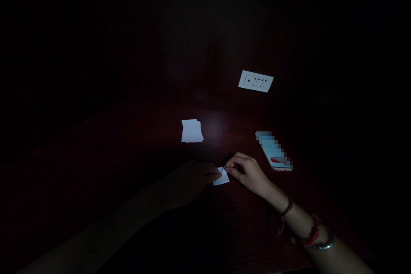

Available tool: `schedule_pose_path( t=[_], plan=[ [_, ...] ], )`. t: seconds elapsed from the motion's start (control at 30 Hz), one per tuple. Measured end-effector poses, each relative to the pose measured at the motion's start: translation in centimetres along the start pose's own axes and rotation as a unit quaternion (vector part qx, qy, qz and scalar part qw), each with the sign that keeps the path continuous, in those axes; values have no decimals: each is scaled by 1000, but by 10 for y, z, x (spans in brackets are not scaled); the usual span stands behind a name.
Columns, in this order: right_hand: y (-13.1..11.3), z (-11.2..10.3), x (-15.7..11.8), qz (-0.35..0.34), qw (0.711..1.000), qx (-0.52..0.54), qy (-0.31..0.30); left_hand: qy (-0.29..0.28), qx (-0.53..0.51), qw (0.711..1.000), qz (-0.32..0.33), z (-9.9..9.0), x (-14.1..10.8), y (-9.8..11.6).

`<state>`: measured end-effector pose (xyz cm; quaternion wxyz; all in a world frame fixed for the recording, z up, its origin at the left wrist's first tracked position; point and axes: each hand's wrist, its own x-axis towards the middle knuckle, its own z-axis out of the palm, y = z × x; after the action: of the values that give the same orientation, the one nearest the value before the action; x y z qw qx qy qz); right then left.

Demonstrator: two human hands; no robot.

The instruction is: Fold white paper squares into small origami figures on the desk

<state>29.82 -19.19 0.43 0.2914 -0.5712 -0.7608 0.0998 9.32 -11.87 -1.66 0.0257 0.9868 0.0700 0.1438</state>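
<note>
A small white piece of paper (222, 180) lies on the dark reddish table in front of me. My left hand (199, 175) is in deep shadow, with its fingers stretched out and their tips resting on the paper's left part. A ring shows on one of its fingers. From the other side, my right hand (248, 172) pinches a thin dark stick (222, 169) between thumb and forefinger, slanting down over the paper's upper edge. The stick's exact kind is too small to make out. Its lower end is close to my left fingertips.
A loose stack of white paper pieces (192, 131) sits farther back on the table (154, 132). To the right lies a phone (272, 150) with a lit, blurred screen. A white socket plate (256, 81) is on the back wall. Darkness hides the surroundings.
</note>
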Motion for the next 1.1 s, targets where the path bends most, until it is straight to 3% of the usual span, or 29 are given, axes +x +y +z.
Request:
schedule_pose_path(
  t=[0.13, 0.27, 0.57, 0.93, 1.1],
  plan=[
    [0, -8, -6, -90, 993, -46, -61, 0, 4, 1000, -4, 1, 1, 1],
    [2, -11, -7, -129, 982, -103, -93, -6, 7, 1000, 0, -1, 4, 2],
    [-2, -16, -6, -147, 971, -134, -133, -10, -2, 1000, -11, -5, 5, 5],
    [3, -13, -7, -131, 974, -139, -119, 6, 1, 1000, -2, 11, 2, -6],
    [2, -12, -7, -120, 974, -148, -125, 12, -9, 1000, 10, 5, 3, -5]
  ],
)
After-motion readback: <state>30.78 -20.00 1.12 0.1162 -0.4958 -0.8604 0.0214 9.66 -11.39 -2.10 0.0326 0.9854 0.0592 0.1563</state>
